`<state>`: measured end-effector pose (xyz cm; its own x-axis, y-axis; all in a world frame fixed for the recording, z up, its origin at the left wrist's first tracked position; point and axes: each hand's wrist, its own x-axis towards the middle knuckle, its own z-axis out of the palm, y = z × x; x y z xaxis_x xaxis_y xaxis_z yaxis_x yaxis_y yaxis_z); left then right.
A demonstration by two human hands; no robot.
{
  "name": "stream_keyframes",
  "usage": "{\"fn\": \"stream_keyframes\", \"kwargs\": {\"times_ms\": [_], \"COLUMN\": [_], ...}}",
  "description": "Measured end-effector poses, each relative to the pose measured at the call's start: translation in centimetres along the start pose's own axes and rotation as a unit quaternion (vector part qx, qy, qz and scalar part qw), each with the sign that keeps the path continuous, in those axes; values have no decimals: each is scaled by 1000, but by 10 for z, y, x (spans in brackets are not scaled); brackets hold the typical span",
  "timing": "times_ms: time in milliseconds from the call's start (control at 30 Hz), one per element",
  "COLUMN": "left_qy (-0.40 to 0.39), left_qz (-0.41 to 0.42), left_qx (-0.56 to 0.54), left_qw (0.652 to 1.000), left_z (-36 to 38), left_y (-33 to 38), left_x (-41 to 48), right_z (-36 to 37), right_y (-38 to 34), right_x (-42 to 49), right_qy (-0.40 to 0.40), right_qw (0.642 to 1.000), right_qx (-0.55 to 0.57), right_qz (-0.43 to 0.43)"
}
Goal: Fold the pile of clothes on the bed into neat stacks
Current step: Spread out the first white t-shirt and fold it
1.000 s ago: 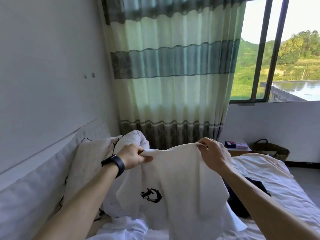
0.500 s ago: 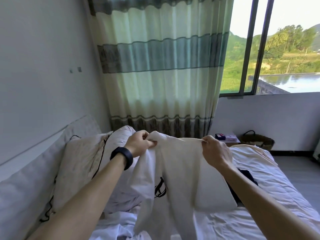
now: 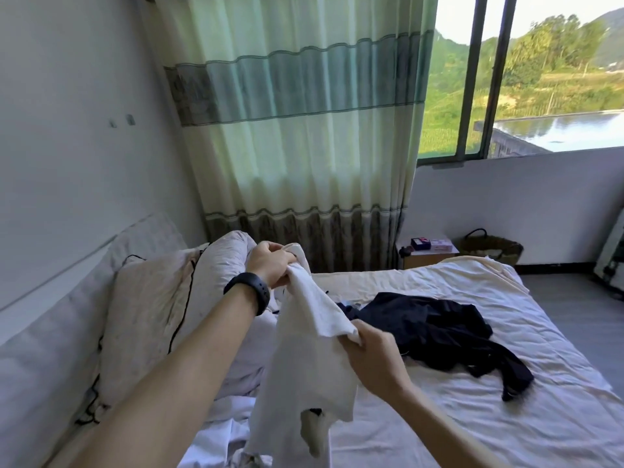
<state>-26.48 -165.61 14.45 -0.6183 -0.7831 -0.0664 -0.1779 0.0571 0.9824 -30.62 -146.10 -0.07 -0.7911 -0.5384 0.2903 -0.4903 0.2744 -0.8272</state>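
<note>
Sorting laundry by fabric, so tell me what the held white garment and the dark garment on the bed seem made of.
White garment: soft matte knit, probably cotton; it hangs limp and bunches where the left hand and right hand grip it.
Dark garment: thin matte navy or black cloth, fibre unclear; it lies crumpled in folds on the bed.

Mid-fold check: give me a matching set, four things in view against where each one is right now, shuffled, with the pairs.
Things:
1 shirt
2 dark clothes
3 basket
4 pillow

Places:
A on the floor
B gripped by left hand and right hand
C lying loose on the bed
D propped at the bed's head

Pairs: 1-B, 2-C, 3-A, 4-D
</note>
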Motion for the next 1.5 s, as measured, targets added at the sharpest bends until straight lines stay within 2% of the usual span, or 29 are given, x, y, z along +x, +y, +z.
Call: {"fn": "stream_keyframes", "kwargs": {"times_ms": [133, 200, 267, 300, 367, 400, 433, 500, 600, 733, 800, 933, 1100, 1167, 1233, 1333, 1400, 1500], "left_qy": [44, 53, 41, 8, -132, -184, -206, -180, -136, -150, -144, -146, -126, -120, -117, -77, -31, -35], "left_qz": [-17, 3, 97, 152, 215, 234, 251, 267, 286, 296, 295, 284, 281, 281, 281, 283, 260, 183], "left_qx": [-4, 116, 262, 278, 260, 290, 334, 375, 375, 353, 316, 229, 140, 122, 151, 295, 392, 481], "left_qw": [999, 992, 959, 948, 932, 909, 885, 869, 871, 875, 890, 919, 941, 944, 941, 909, 882, 857], "left_z": [-32, -40, -39, -36, -27, -21, -16, -6, 9, 20, 20, 10, -16, -25, -33, -53, -73, -95], "left_y": [-18, -28, -34, -34, -30, -29, -30, -29, -28, -24, -21, 5, 37, 41, 42, 36, 19, -21], "left_x": [12, 9, 0, -7, -22, -26, -27, -27, -27, -23, -20, -18, -10, -10, -11, -6, 0, 2], "right_z": [-14, -19, -20, -21, -21, -22, -23, -27, -39, -57, -61, -61, -53, -43, -37, -48, -73, -111], "right_y": [-15, -27, -41, -49, -63, -69, -73, -78, -73, -46, -25, 22, 59, 66, 69, 65, 58, 38], "right_x": [31, 46, 63, 70, 82, 86, 89, 92, 92, 76, 60, 29, 8, 7, 11, 23, 36, 59], "right_qy": [-13, -24, -36, -45, -75, -92, -107, -110, -78, -31, -67, -188, -231, -206, -153, -56, 10, 7], "right_qw": [999, 998, 995, 993, 988, 987, 986, 987, 989, 994, 996, 980, 966, 970, 978, 989, 994, 998], "right_qx": [-31, -57, -80, -93, -121, -122, -114, -96, -95, -68, -45, -29, -40, -63, -67, -65, -24, -25], "right_qz": [-3, -26, -54, -61, -58, -55, -56, -70, -85, -77, -37, 51, 105, 110, 126, 123, 103, 56]}}
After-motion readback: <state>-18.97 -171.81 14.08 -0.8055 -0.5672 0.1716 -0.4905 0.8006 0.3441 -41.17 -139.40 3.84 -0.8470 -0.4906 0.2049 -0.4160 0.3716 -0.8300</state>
